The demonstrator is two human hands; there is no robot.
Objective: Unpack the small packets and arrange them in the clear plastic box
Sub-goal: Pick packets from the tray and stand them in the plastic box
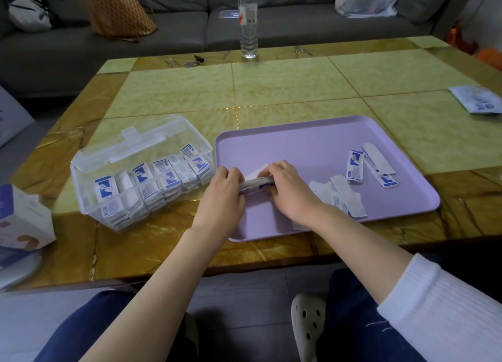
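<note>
The left hand (221,196) and right hand (289,191) each grip one end of a bundle of packets (256,183) over the near-left part of the tray (312,144), its long axis running 9 to 3 o'clock. The clear box (84,198) stands on the worktop (285,90) at 9 o'clock, nearer the left hand; loose packets (354,166) lie at 3 o'clock

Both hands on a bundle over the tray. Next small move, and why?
Probably carry the bundle of packets left into the clear plastic box. The left hand and right hand both have a grip on it above the purple tray, right beside the box, where other packets already stand in rows. A few loose packets lie on the tray for later.
</note>
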